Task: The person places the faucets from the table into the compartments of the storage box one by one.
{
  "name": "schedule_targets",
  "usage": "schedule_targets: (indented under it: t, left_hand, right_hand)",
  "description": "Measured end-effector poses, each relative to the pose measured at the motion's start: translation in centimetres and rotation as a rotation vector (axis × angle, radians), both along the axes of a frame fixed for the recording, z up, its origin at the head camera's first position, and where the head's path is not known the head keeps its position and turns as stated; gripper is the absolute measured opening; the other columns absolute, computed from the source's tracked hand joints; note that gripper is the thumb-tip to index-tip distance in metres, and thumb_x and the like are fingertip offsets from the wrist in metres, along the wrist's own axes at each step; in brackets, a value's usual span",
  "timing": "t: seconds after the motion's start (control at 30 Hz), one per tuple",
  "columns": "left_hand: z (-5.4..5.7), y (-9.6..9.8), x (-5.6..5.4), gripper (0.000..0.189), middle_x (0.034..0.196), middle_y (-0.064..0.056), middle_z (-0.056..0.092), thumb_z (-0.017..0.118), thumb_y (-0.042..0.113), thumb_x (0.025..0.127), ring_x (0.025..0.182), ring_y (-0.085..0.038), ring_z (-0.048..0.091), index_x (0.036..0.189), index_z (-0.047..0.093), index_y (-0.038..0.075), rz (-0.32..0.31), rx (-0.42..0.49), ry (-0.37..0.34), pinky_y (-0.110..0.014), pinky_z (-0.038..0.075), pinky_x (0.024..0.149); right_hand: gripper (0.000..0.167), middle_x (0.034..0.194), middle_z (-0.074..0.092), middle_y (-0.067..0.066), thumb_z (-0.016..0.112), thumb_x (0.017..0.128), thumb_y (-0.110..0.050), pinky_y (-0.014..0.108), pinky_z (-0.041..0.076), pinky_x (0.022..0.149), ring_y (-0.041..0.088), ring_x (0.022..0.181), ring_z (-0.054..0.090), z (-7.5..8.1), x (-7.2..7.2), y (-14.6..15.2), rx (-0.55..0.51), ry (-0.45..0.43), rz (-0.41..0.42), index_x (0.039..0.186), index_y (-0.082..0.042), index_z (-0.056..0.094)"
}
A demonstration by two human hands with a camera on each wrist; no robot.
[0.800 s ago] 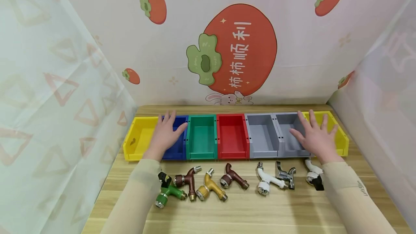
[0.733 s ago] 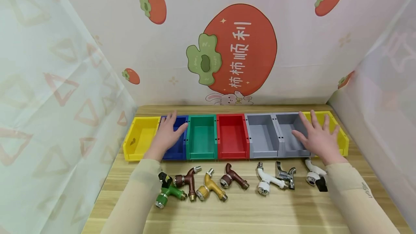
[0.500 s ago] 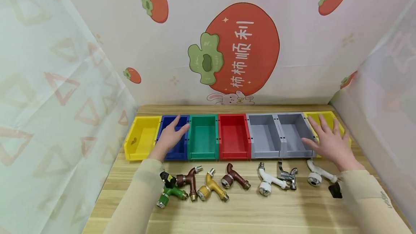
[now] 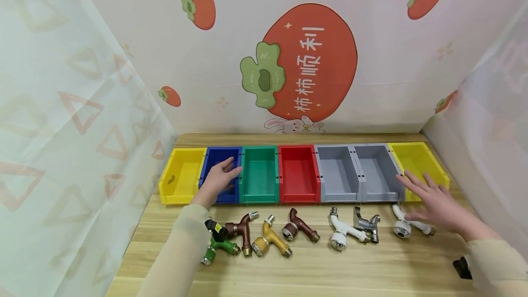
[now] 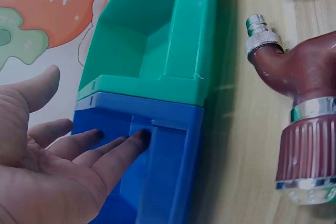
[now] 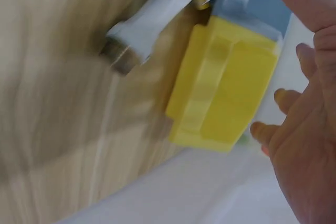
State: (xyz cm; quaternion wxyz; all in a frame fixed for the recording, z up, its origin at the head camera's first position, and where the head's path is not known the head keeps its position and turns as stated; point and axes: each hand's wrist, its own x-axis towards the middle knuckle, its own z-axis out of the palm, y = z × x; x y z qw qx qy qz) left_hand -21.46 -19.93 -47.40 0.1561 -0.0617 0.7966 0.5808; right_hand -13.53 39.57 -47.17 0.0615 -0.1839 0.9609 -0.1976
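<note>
My left hand is over the blue bin, fingers loosely bent with nothing in them. The left wrist view has its fingertips in front of the blue bin's opening. My right hand, fingers spread and holding nothing, is above the white tap at the far right, near the front of the right yellow bin. That tap looks blurred in the right wrist view. Below the left hand lie a green tap, partly hidden by the wrist camera, and a dark red tap.
Green, red and two grey bins stand between, with another yellow bin at the left end. In front lie a yellow tap, another dark red tap, another white tap and a chrome tap.
My right hand has moved right and toward me, from over the grey and yellow bins to above the white tap. My left hand has drawn back slightly, its fingers bending more.
</note>
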Motion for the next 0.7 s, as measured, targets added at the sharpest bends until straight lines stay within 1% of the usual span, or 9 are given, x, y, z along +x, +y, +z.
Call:
schedule_targets:
  t: [0.13, 0.23, 0.3, 0.37, 0.47, 0.57, 0.67, 0.7]
  left_hand:
    - [-0.8, 0.2, -0.1, 0.075, 0.165, -0.015, 0.032, 0.067, 0.033, 0.101, 0.146, -0.036, 0.041, 0.164, 0.027, 0.020, 0.014, 0.008, -0.022, -0.059, 0.044, 0.110]
    - [-1.1, 0.3, -0.1, 0.073, 0.163, -0.015, 0.036, 0.068, 0.027, 0.101, 0.143, -0.036, 0.045, 0.163, 0.031, 0.020, 0.029, 0.006, -0.031, -0.058, 0.045, 0.110]
    - [-1.2, 0.3, -0.1, 0.071, 0.162, -0.016, 0.037, 0.069, 0.023, 0.100, 0.143, -0.036, 0.046, 0.162, 0.033, 0.020, 0.039, 0.005, -0.036, -0.058, 0.046, 0.109]
    - [-1.3, 0.3, -0.1, 0.070, 0.162, -0.017, 0.038, 0.069, 0.021, 0.100, 0.142, -0.036, 0.047, 0.161, 0.036, 0.019, 0.050, 0.002, -0.040, -0.057, 0.047, 0.108]
    - [-1.3, 0.3, -0.1, 0.067, 0.161, -0.017, 0.039, 0.069, 0.021, 0.100, 0.141, -0.036, 0.047, 0.160, 0.039, 0.018, 0.056, -0.005, -0.045, -0.057, 0.048, 0.107]
    - [-1.4, 0.3, -0.1, 0.065, 0.162, -0.016, 0.039, 0.070, 0.022, 0.100, 0.141, -0.036, 0.048, 0.158, 0.041, 0.017, 0.055, -0.015, -0.050, -0.056, 0.049, 0.106]
    - [-1.4, 0.3, -0.1, 0.065, 0.162, -0.016, 0.039, 0.069, 0.023, 0.100, 0.141, -0.036, 0.048, 0.158, 0.042, 0.017, 0.050, -0.020, -0.053, -0.056, 0.049, 0.106]
    - [-1.4, 0.3, 0.0, 0.065, 0.162, -0.015, 0.039, 0.069, 0.023, 0.100, 0.142, -0.036, 0.047, 0.159, 0.041, 0.018, 0.048, -0.020, -0.054, -0.056, 0.048, 0.107]
  right_hand:
    - [0.118, 0.173, 0.005, 0.008, 0.092, 0.072, -0.028, 0.086, -0.005, 0.105, 0.068, 0.143, 0.006, -0.7, 0.9, 0.8, -0.002, 0.028, 0.052, 0.166, -0.025, 0.020]
    - [0.117, 0.173, 0.008, 0.006, 0.093, 0.069, -0.022, 0.088, 0.001, 0.103, 0.071, 0.140, 0.014, -1.2, 1.6, 1.0, -0.006, 0.034, 0.083, 0.164, -0.026, 0.025]
    - [0.116, 0.173, 0.008, 0.005, 0.092, 0.070, -0.018, 0.088, 0.000, 0.103, 0.070, 0.140, 0.013, -1.5, 1.9, 1.0, -0.006, 0.008, 0.094, 0.164, -0.026, 0.026]
    - [0.115, 0.173, 0.010, 0.005, 0.092, 0.069, -0.015, 0.088, 0.001, 0.103, 0.070, 0.140, 0.016, -1.8, 2.2, 1.1, 0.014, 0.002, 0.105, 0.164, -0.027, 0.028]
    - [0.115, 0.173, 0.009, 0.004, 0.091, 0.067, -0.011, 0.088, 0.000, 0.103, 0.069, 0.141, 0.016, -2.1, 2.5, 1.2, 0.036, -0.010, 0.118, 0.163, -0.028, 0.030]
    - [0.114, 0.172, 0.011, 0.003, 0.091, 0.065, -0.011, 0.090, 0.005, 0.101, 0.069, 0.140, 0.019, -2.4, 2.8, 1.2, 0.054, 0.003, 0.128, 0.162, -0.030, 0.034]
    - [0.113, 0.173, 0.009, 0.001, 0.091, 0.065, -0.013, 0.089, 0.004, 0.101, 0.070, 0.139, 0.020, -3.0, 3.0, 1.3, 0.066, 0.028, 0.153, 0.161, -0.031, 0.035]
    - [0.111, 0.173, 0.010, 0.000, 0.091, 0.065, -0.014, 0.089, 0.003, 0.102, 0.070, 0.138, 0.022, -3.2, 3.1, 1.4, 0.072, 0.050, 0.163, 0.160, -0.031, 0.037]
